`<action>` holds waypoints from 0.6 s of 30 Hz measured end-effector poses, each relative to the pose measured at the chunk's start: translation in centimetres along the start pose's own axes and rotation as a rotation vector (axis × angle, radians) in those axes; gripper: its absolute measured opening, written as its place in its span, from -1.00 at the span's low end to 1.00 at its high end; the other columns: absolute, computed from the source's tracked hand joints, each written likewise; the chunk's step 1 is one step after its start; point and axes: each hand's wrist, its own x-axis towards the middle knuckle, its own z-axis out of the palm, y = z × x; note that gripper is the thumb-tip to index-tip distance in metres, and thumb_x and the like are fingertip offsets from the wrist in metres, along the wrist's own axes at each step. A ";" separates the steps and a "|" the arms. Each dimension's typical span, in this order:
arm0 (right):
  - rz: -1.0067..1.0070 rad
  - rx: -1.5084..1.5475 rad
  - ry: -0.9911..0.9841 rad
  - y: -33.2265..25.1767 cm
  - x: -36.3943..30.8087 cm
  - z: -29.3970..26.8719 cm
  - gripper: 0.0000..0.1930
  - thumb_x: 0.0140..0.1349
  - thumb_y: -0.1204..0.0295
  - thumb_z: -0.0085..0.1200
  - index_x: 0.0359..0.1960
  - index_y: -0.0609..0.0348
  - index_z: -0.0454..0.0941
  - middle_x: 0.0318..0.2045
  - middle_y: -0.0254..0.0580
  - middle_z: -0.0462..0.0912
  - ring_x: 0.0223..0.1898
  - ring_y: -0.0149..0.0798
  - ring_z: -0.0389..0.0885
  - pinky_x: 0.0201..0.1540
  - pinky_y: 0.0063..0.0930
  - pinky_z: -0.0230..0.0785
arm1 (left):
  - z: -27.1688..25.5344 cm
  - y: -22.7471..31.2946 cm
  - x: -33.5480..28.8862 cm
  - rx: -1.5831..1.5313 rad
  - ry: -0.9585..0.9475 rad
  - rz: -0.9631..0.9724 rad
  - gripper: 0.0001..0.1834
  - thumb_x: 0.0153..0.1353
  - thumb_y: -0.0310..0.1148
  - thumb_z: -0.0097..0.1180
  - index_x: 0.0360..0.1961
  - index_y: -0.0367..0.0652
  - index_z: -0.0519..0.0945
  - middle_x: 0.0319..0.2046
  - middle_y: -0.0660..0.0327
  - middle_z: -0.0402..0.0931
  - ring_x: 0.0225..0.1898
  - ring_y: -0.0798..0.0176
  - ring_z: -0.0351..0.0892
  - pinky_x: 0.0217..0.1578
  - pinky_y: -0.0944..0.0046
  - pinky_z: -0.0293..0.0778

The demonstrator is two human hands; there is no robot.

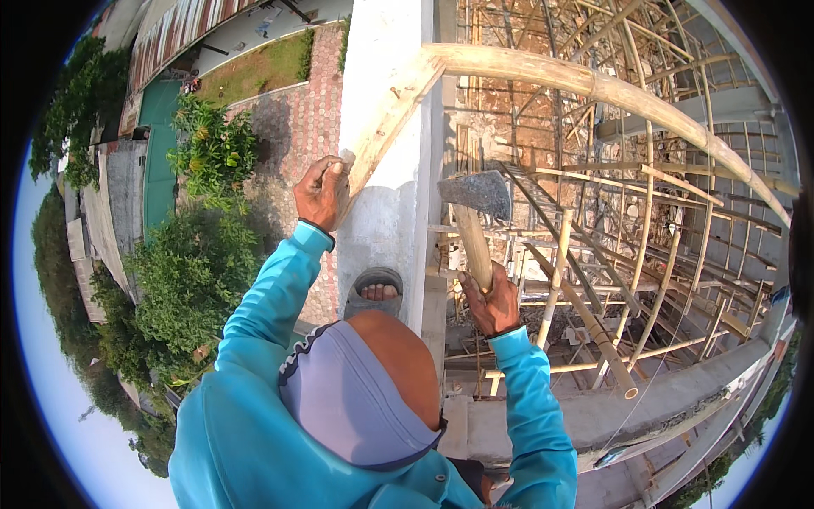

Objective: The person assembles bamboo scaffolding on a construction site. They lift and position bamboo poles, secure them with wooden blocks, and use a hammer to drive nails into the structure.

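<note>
My left hand (322, 192) is closed around the near end of a short wooden board (393, 116), which slants over the top of a white wall (381, 30). At its far end the board meets a thick bamboo pole (585, 81) that arcs away to the right; how they are joined I cannot tell. My right hand (493, 299) grips the wooden handle of a hatchet (476, 195). Its dark metal head is raised, to the right of the board and apart from it. Below my hands, my bent knee and a foot in a grey sandal rest over the wall.
Far below on the left lie a red paved path (292, 140) and leafy trees (191, 271). Right of the wall is a deep drop filled with bamboo scaffolding (649, 220). A loose-ended bamboo pole (606, 343) juts toward me. A concrete ledge (644, 420) runs along the lower right.
</note>
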 end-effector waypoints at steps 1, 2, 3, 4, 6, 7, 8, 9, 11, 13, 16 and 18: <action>-0.020 -0.017 -0.009 -0.6 0.5 0.1 -0.54 0.29 0.29 0.27 0.07 0.33 0.40 -0.33 0.36 0.67 -0.30 0.36 0.69 -0.26 0.06 0.55 | 0.1 0.2 0.0 -0.012 0.008 0.014 -0.70 0.38 -0.26 0.25 -0.06 -0.30 0.73 -0.18 0.09 0.74 -0.16 0.26 0.69 -0.11 0.24 0.60; 0.030 -0.131 -0.067 -2.4 1.1 0.1 -0.53 0.32 0.24 0.26 0.05 0.34 0.38 -0.37 0.39 0.66 -0.36 0.33 0.70 -0.34 0.04 0.55 | 0.3 0.2 -0.3 0.032 -0.013 0.020 -0.70 0.38 -0.27 0.24 -0.08 -0.31 0.73 -0.16 0.07 0.74 -0.16 0.25 0.70 -0.11 0.23 0.60; -0.039 -0.105 -0.049 -4.0 1.6 0.2 -0.53 0.32 0.24 0.26 0.05 0.34 0.37 -0.38 0.37 0.65 -0.38 0.30 0.70 -0.36 0.03 0.55 | 0.5 0.3 -0.7 0.075 -0.033 0.026 -0.71 0.38 -0.27 0.23 -0.09 -0.31 0.73 -0.14 0.06 0.74 -0.16 0.25 0.70 -0.11 0.22 0.61; -0.112 -0.073 -0.032 -5.8 2.2 0.5 -0.53 0.32 0.24 0.26 0.05 0.33 0.37 -0.40 0.34 0.65 -0.40 0.27 0.70 -0.38 0.02 0.54 | 0.4 0.6 -1.0 0.123 -0.051 0.036 -0.72 0.38 -0.28 0.22 -0.10 -0.32 0.73 -0.12 0.04 0.74 -0.15 0.24 0.71 -0.12 0.22 0.61; -0.255 -0.053 -0.010 -9.2 3.3 1.0 -0.54 0.33 0.27 0.25 0.06 0.34 0.37 -0.42 0.26 0.66 -0.44 0.20 0.70 -0.43 -0.02 0.54 | 0.2 -0.1 -1.6 0.158 -0.052 0.041 -0.75 0.36 -0.32 0.23 -0.11 -0.30 0.74 -0.10 0.03 0.74 -0.13 0.24 0.72 -0.10 0.21 0.62; -0.324 -0.065 0.001 -11.1 3.8 1.1 -0.55 0.33 0.30 0.24 0.08 0.35 0.38 -0.42 0.19 0.67 -0.46 0.16 0.71 -0.45 -0.06 0.55 | 0.3 -0.7 -1.6 0.173 -0.056 0.044 -0.76 0.36 -0.33 0.23 -0.11 -0.29 0.75 -0.09 0.03 0.74 -0.12 0.24 0.72 -0.09 0.21 0.62; -0.391 -0.074 0.004 -12.3 4.2 1.7 -0.55 0.33 0.34 0.24 0.10 0.36 0.39 -0.43 0.13 0.67 -0.48 0.12 0.71 -0.47 -0.09 0.56 | 0.0 -2.4 -1.5 0.184 -0.047 -0.060 -0.79 0.34 -0.37 0.24 -0.09 -0.21 0.76 -0.11 0.07 0.75 -0.11 0.26 0.73 -0.08 0.23 0.62; -0.441 -0.092 -0.014 -12.8 4.5 2.4 -0.56 0.32 0.34 0.25 0.09 0.36 0.39 -0.42 0.13 0.67 -0.49 0.12 0.70 -0.48 -0.08 0.55 | 0.1 -5.2 -1.5 0.134 -0.024 -0.045 -0.79 0.33 -0.37 0.25 -0.08 -0.19 0.76 -0.12 0.07 0.75 -0.12 0.25 0.74 -0.09 0.24 0.62; -0.540 -0.132 -0.036 -13.2 5.5 3.8 -0.56 0.30 0.34 0.27 0.06 0.34 0.40 -0.40 0.11 0.67 -0.51 0.12 0.69 -0.50 -0.07 0.55 | 0.5 -8.2 -1.3 0.065 0.023 -0.002 -0.82 0.32 -0.39 0.25 -0.10 -0.16 0.75 -0.20 0.07 0.74 -0.19 0.21 0.73 -0.14 0.25 0.60; -0.475 -0.337 -0.132 -11.5 6.5 5.5 -0.60 0.32 0.25 0.20 -0.02 0.30 0.39 -0.37 0.10 0.64 -0.53 0.13 0.67 -0.53 -0.05 0.53 | 1.1 -7.8 -1.1 0.028 0.070 0.050 -0.86 0.31 -0.40 0.24 -0.16 -0.17 0.74 -0.31 0.06 0.72 -0.28 0.15 0.72 -0.23 0.23 0.59; -0.332 -0.628 -0.291 -10.2 7.8 6.0 -0.63 0.37 0.17 0.10 -0.09 0.26 0.36 -0.38 0.05 0.62 -0.51 0.09 0.69 -0.54 -0.10 0.56 | 1.6 -5.9 -1.5 0.127 0.108 0.053 -0.92 0.28 -0.47 0.22 -0.29 -0.26 0.68 -0.41 0.01 0.65 -0.36 0.11 0.69 -0.31 0.18 0.54; -0.305 -0.560 -0.274 -11.4 7.9 5.4 -0.61 0.38 0.15 0.11 -0.08 0.27 0.38 -0.36 0.13 0.65 -0.51 0.15 0.69 -0.54 -0.02 0.52 | 1.0 -6.4 -0.9 0.157 0.070 0.122 -0.88 0.29 -0.51 0.24 -0.19 -0.34 0.69 -0.21 0.07 0.70 -0.18 0.25 0.68 -0.14 0.23 0.58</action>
